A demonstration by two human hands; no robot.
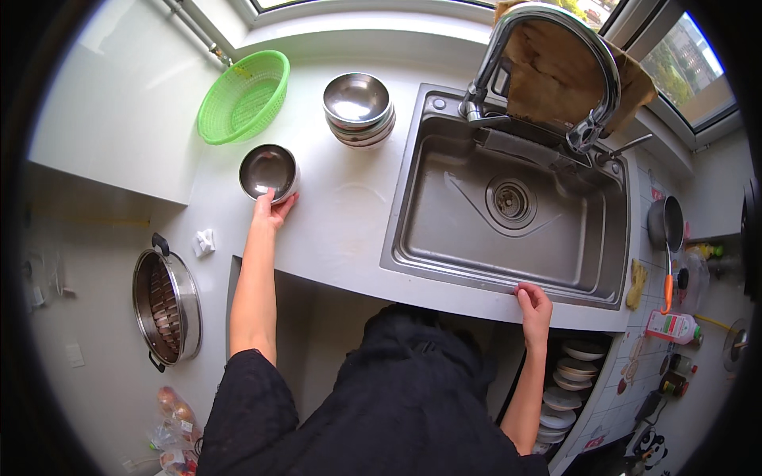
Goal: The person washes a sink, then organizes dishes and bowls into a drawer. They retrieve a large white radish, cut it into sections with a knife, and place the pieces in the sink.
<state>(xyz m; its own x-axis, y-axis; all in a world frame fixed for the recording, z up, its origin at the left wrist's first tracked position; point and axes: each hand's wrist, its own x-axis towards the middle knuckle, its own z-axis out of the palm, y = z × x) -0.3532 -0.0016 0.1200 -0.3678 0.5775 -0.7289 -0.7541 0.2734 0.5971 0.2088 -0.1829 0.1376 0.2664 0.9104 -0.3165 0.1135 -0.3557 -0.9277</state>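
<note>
My left hand (274,209) grips the near rim of a metal-lined bowl (268,169) on the counter (333,238), with the thumb at the inside edge and the fingers outside. Behind it and to the right stands a stack of similar bowls (357,110); the top one is shiny and hollow side up. A green plastic basket (244,98) tilts on the counter beyond my left hand. My right hand (534,303) rests with curled fingers on the front edge of the stainless steel sink (506,262), and nothing shows in its grasp.
A chrome faucet (613,71) arches over the sink, with brown paper (553,77) behind it. A steamer pot (193,315) and crumpled tissue (204,243) lie at the left. At the right are a saucepan (657,223), a yellow cloth (636,284) and a pink bottle (670,326). Plates (559,398) stack below.
</note>
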